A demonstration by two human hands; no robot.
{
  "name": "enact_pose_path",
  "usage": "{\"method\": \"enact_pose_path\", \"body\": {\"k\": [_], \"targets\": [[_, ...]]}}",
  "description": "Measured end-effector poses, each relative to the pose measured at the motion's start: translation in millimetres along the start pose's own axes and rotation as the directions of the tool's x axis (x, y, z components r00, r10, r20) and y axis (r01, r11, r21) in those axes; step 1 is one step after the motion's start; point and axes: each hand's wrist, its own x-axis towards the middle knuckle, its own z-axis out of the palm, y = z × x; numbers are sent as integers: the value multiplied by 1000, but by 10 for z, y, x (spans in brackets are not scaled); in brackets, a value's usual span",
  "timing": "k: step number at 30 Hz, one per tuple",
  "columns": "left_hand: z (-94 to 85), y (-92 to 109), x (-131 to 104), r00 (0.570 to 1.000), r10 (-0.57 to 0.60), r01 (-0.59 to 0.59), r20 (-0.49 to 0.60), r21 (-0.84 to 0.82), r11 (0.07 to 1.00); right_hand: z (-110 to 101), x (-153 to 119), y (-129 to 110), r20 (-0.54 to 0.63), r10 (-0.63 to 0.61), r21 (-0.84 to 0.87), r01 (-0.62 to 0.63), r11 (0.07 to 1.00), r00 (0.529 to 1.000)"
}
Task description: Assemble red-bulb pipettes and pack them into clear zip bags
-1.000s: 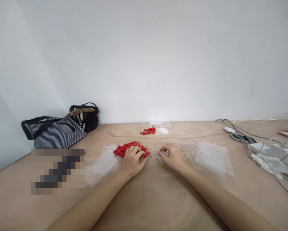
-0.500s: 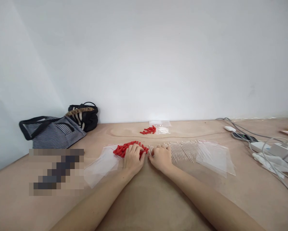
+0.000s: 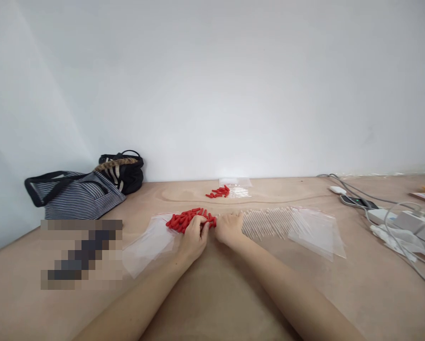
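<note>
A heap of small red finger-shaped pieces [image 3: 180, 220] lies on the wooden table, straight ahead. My left hand [image 3: 194, 237] is at its right side, thumb and fingers pinched together on a red piece at the heap's edge. Just to the right, my right hand [image 3: 229, 228] is curled closed, knuckles up, beside the left end of a row of thin white sticks [image 3: 269, 222]. Its fingertips are hidden, so what they hold cannot be seen. The two hands are close together, a small gap between them.
Clear plastic bags lie left [image 3: 146, 246] and right [image 3: 319, 234] of the piles. Farther back sit a smaller red pile [image 3: 219, 191] and short white sticks [image 3: 239, 192]. A striped bag [image 3: 84, 196] and black bag [image 3: 132, 175] stand left; chargers and cables [image 3: 411, 222] lie right.
My left hand has drawn back slightly from over the red heap and its fingers have closed into a pinch. My right hand has shifted a little left and curled more tightly.
</note>
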Motion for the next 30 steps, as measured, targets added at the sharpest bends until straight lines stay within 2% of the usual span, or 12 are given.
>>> {"method": "enact_pose_path", "body": {"k": [4, 8, 11, 13, 15, 17, 19, 22, 25, 30], "targets": [[-1, 4, 0, 1000, -13, 13, 0, -25, 1000, -117, -13, 148, -9, 24, 61, -23, 998, 1000], [-38, 81, 1, 999, 31, -30, 25, -63, 998, -270, -102, 561, -19, -23, 199, 26, 980, 1000], [-57, 170, -22, 998, 24, -16, 60, -123, 992, -253, -226, 903, -28, -88, 322, 93, 942, 996], [-54, 223, -52, 995, -23, 40, 93, -181, 983, -154, -316, 1055, -103, -229, 587, 245, 772, 968], [-42, 258, -82, 987, -65, 99, 144, -240, 966, -26, -395, 1115, -159, -237, 745, 274, 608, 958], [-29, 274, -100, 973, -102, 162, 209, -295, 942, 80, -456, 1098, -198, -205, 782, 281, 556, 958], [-23, 276, -100, 951, -142, 237, 274, -355, 904, 138, -501, 1045, -238, -203, 749, 313, 583, 950], [-30, 274, -76, 928, -180, 325, 327, -471, 820, 160, -555, 976, -297, -207, 625, 354, 696, 932], [-32, 278, -49, 915, -205, 375, 348, -538, 755, 172, -596, 952, -306, -177, 492, 315, 812, 935], [2, 287, -36, 896, -215, 411, 388, -542, 733, 209, -618, 927, -282, -206, 440, 317, 840, 937]]}}
